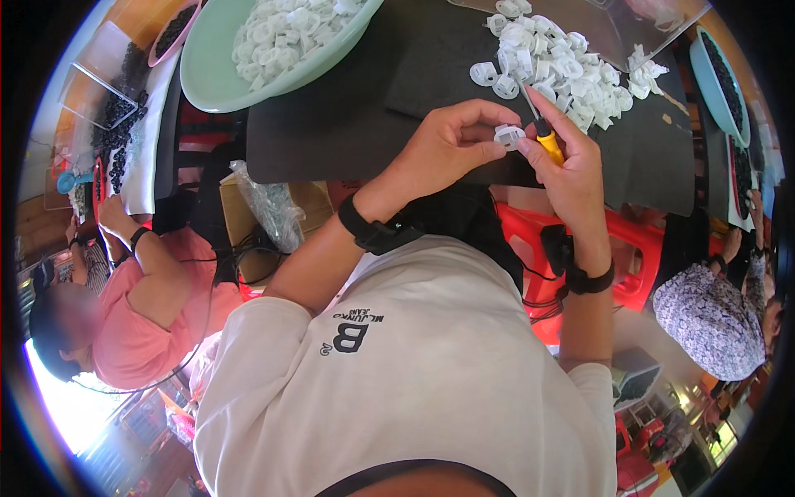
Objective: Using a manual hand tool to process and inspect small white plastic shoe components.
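Between the thumb and fingers of my left hand (pixel 451 145) is a small round white plastic part (pixel 508 137), held just above the near edge of the dark table. My right hand (pixel 571 161) is closed around a screwdriver (pixel 548 141) with a yellow and black handle, its metal shaft pointing up and away toward the pile. The right thumb also reaches the white part's edge. Just beyond both hands lies a heap of similar white plastic parts (pixel 571 66).
A pale green basin (pixel 207 87) of white parts stands at the far left of the dark table (pixel 331 132). Below is a cardboard box (pixel 238 219) with a plastic bag (pixel 273 211); a red stool (pixel 642 248) stands nearby. People work at both sides, one in pink (pixel 149 323).
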Available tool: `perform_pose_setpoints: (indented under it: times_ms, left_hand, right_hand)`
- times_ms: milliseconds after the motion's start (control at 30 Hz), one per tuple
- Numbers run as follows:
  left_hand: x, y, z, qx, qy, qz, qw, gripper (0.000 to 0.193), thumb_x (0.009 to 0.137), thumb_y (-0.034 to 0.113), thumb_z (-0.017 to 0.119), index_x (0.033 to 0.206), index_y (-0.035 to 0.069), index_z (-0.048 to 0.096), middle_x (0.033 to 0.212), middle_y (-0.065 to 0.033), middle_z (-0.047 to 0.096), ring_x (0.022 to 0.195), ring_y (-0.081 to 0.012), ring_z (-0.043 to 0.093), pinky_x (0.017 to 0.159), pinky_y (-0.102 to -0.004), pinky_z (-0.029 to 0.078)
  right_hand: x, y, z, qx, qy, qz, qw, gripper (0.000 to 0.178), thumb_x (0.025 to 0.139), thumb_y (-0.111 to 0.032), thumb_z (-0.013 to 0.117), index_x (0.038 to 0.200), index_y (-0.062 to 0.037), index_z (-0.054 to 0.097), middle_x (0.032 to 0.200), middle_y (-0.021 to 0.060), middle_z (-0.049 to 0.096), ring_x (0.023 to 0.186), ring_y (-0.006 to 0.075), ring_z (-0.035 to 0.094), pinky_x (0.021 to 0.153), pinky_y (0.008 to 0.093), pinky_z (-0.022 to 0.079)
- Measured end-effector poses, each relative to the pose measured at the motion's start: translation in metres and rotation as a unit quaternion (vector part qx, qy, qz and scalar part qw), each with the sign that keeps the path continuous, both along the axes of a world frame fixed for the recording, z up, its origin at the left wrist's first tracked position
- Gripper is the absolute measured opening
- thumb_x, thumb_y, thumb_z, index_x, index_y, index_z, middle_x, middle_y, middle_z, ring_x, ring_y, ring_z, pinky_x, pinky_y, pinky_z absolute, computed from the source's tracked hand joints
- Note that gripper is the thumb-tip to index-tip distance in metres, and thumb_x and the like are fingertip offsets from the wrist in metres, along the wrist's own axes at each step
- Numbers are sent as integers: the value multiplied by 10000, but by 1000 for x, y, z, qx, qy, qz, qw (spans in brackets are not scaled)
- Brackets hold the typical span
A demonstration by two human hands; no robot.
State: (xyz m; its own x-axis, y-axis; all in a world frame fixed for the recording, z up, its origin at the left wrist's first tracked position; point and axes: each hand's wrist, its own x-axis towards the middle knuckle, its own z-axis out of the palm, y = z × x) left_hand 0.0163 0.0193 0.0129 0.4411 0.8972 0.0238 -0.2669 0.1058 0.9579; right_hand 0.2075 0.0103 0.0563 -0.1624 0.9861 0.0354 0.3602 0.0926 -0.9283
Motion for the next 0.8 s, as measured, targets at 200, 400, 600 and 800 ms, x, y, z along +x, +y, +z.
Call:
perform_pose_setpoints:
  times_ms: [200,400,600,800]
  left_hand:
    - [-5,1,9,-29,62,-38,997,382,897,-33,640,1275,-17,590,1196,-95,662,1090,-132,624,959,-272,494]
    - [-6,2,16,-33,67,-62,995,344,891,-19,657,1233,-18,619,1175,-89,672,1078,-137,633,955,-278,500]
    - [-1,2,0,-39,-14,24,999,352,863,-32,685,1211,-4,640,1172,-88,675,1072,-144,642,962,-285,507]
    - [0,2,-2,-53,-15,52,997,352,852,-54,682,1198,1,650,1222,-97,658,1068,-150,648,957,-284,513]
  right_hand:
    - [6,11,16,78,-66,92,990,571,781,52,683,1311,-148,618,946,117,694,778,160,621,756,270,502]
    - [9,17,17,111,-115,154,975,549,793,40,675,1295,-178,630,895,124,668,745,214,610,732,307,498]
    - [8,1,22,118,-81,53,988,433,881,-18,617,1307,-91,605,842,99,615,723,180,564,694,280,465]
    - [12,-37,2,90,-95,-4,991,385,930,-16,550,1311,-57,597,777,90,554,686,163,514,674,264,436]
